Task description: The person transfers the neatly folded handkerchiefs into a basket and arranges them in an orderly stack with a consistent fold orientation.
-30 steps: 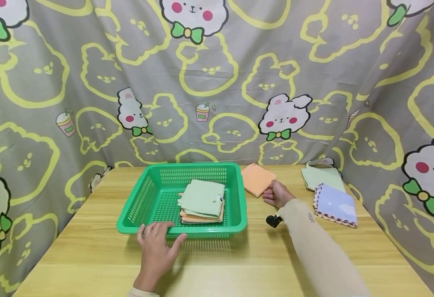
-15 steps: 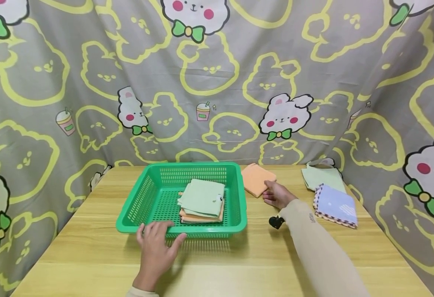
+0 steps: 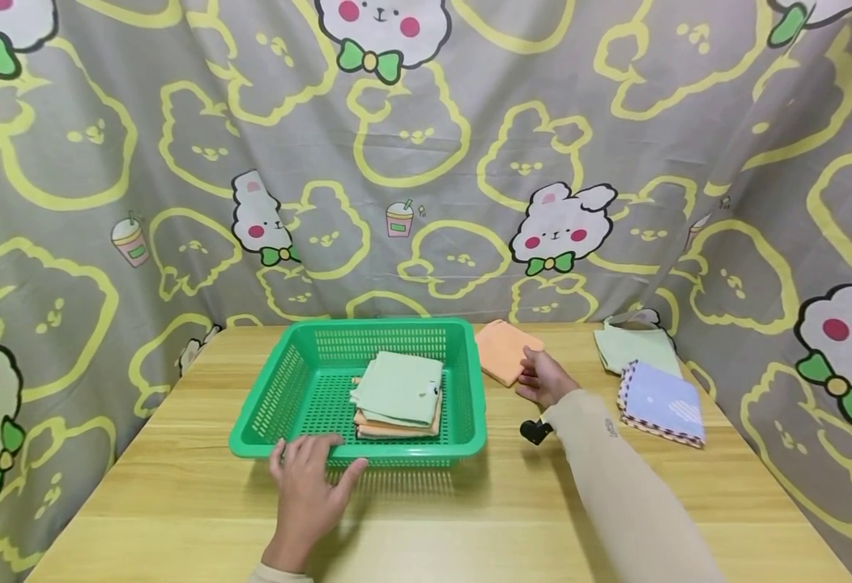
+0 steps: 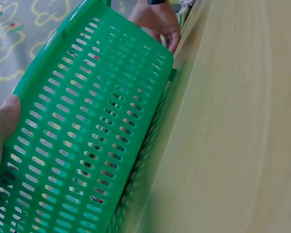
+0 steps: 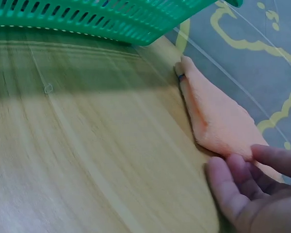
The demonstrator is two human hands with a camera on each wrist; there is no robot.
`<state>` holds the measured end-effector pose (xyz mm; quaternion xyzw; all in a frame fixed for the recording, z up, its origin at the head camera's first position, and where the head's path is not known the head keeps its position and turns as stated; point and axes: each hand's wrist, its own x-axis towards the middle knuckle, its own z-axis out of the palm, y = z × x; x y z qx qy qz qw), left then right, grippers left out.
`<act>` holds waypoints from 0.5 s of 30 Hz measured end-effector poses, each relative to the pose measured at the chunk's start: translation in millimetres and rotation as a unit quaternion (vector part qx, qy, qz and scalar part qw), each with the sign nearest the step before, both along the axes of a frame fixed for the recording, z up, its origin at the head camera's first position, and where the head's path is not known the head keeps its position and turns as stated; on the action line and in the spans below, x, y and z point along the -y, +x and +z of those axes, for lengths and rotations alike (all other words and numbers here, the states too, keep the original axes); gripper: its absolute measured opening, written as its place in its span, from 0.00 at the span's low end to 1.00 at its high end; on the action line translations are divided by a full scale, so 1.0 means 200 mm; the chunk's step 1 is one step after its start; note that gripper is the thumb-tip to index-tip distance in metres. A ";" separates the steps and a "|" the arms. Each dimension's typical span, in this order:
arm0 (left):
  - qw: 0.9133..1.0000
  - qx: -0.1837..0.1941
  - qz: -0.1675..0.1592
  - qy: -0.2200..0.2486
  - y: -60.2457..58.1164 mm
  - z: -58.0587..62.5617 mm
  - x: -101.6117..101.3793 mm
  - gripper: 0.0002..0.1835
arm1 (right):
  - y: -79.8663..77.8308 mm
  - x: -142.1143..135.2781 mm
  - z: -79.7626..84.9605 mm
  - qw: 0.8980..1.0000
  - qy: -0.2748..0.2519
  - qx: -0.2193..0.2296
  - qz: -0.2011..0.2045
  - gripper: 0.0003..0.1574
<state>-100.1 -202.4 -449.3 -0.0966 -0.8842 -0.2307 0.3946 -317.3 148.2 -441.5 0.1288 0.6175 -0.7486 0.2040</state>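
Note:
A green plastic basket (image 3: 257, 405) with slotted sides stands on the wooden table. My left hand (image 3: 309, 486) holds its front rim, the thumb on the outer side and the fingers over the top. Inside lies a stack of folded towels, a pale green towel (image 3: 400, 389) uppermost and orange edges below. To the right of the basket a folded orange towel (image 3: 502, 350) lies flat near the table's back edge. My right hand (image 3: 545, 380) pinches its near right corner; in the right wrist view the thumb is on top and the fingers (image 5: 223, 179) are at the lower edge.
Farther right lie another pale green towel (image 3: 637, 348) and a blue towel (image 3: 662, 401) with a checked border, which overlaps it. A patterned curtain (image 3: 426, 162) hangs behind the table (image 3: 426, 534) and along both sides.
My right hand stays at the orange towel's corner, its fingers and wrist shifting only slightly. The left hand, basket and towels keep their places.

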 end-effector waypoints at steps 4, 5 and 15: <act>1.000 0.002 -0.001 -0.002 0.00 0.00 -0.01 0.29 | -0.01 -0.01 -0.01 0.998 0.017 -0.001 -0.058 0.37; 1.000 0.002 -0.002 -0.001 0.00 0.00 -0.01 0.29 | -0.01 -0.01 -0.01 0.997 0.031 -0.002 -0.072 0.36; 1.000 0.000 -0.001 -0.001 0.00 0.00 0.00 0.27 | 0.00 -0.11 0.00 0.960 0.232 -0.034 -0.155 0.07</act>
